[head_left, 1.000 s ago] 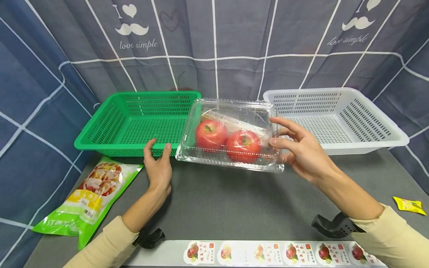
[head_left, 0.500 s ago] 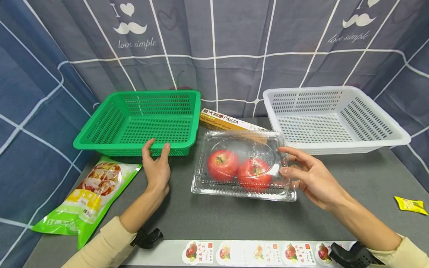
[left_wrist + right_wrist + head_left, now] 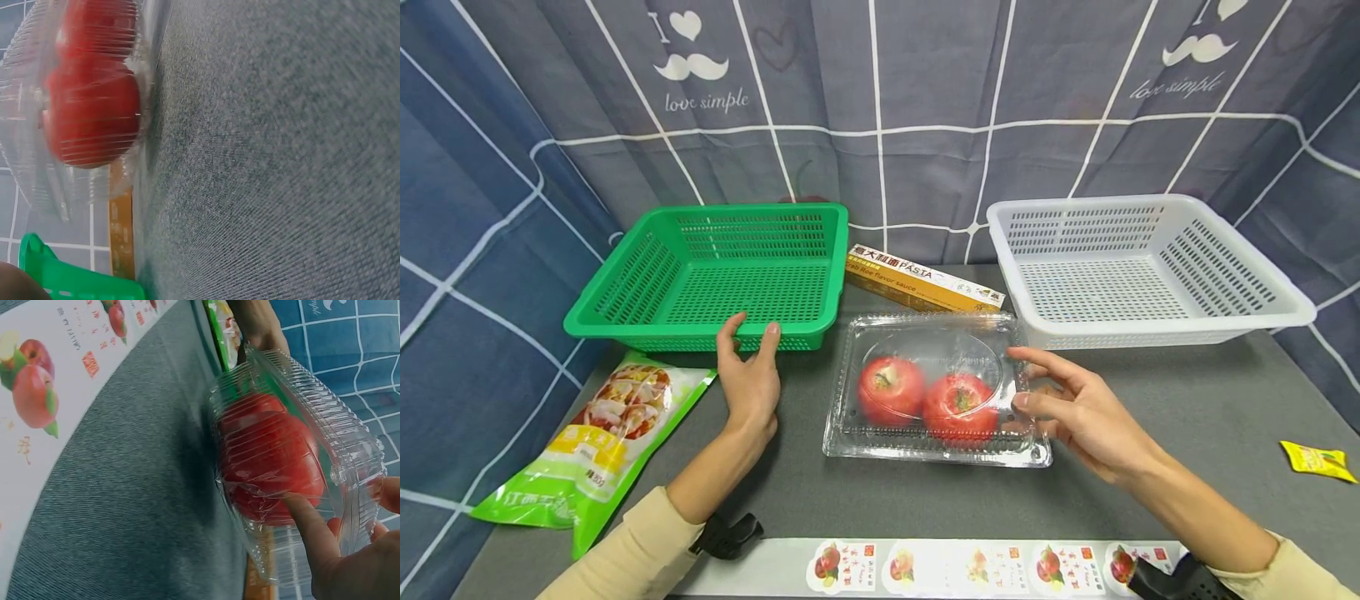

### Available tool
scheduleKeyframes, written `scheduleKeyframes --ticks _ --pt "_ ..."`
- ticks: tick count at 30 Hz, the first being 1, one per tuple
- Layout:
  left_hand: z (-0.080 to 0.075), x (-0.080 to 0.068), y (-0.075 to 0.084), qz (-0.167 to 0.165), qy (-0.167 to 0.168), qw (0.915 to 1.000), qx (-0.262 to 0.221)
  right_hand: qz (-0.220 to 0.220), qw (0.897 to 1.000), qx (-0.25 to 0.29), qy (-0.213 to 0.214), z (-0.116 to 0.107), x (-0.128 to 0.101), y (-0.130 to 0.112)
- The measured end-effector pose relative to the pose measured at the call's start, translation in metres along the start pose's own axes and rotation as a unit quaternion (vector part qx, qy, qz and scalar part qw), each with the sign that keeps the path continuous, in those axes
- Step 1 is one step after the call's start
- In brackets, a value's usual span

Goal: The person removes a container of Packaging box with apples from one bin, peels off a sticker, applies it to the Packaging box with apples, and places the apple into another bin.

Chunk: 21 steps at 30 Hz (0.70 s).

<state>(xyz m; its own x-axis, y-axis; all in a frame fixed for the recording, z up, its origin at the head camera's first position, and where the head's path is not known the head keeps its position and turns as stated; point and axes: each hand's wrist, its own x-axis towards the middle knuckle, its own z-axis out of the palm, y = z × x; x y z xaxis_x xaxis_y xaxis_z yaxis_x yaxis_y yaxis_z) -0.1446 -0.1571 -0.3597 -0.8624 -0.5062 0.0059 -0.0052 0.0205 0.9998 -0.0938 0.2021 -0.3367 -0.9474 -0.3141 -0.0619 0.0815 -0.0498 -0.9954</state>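
Observation:
A clear plastic clamshell box [image 3: 936, 392] with two red apples [image 3: 925, 396] lies on the grey table in front of me. My right hand [image 3: 1026, 379] grips its right end, index finger over the lid and thumb against the near side. The right wrist view shows the thumb [image 3: 312, 531] pressed on the box [image 3: 300, 456] beside an apple. My left hand [image 3: 751, 354] lies flat on the table, fingers straight, with its tips at the front wall of the green basket [image 3: 625, 325]. The left wrist view shows the apples [image 3: 94, 119] through the box wall.
A white basket [image 3: 1150, 335] stands at the back right. A yellow pasta box [image 3: 921, 287] lies between the two baskets. On the left lies a green snack bag [image 3: 602, 442], at the right edge a small yellow packet [image 3: 1318, 460]. A strip of fruit stickers [image 3: 970, 567] runs along the near edge.
The right hand has brought the apple box down from in front of the baskets and towards me, onto the table. The pasta box has come into sight. The left hand has stayed put.

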Motion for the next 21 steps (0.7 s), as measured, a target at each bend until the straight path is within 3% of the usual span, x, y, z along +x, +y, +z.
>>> scheduleKeyframes --ticks 5,9,12,21 --pt "0.000 0.000 -0.002 0.001 -0.002 1.0000 0.004 0.036 0.999 -0.015 -0.002 -0.005 0.007 0.006" --pt "0.000 0.000 -0.003 0.005 -0.004 1.0000 0.005 0.056 0.996 -0.059 -0.025 -0.015 0.012 0.008" --pt "0.000 0.000 -0.003 0.004 -0.008 0.9999 0.008 0.061 0.993 -0.090 -0.039 -0.020 0.011 0.009" --pt "-0.001 0.000 -0.002 0.004 -0.008 0.9998 0.015 0.056 0.993 -0.093 -0.053 -0.019 0.007 0.007"
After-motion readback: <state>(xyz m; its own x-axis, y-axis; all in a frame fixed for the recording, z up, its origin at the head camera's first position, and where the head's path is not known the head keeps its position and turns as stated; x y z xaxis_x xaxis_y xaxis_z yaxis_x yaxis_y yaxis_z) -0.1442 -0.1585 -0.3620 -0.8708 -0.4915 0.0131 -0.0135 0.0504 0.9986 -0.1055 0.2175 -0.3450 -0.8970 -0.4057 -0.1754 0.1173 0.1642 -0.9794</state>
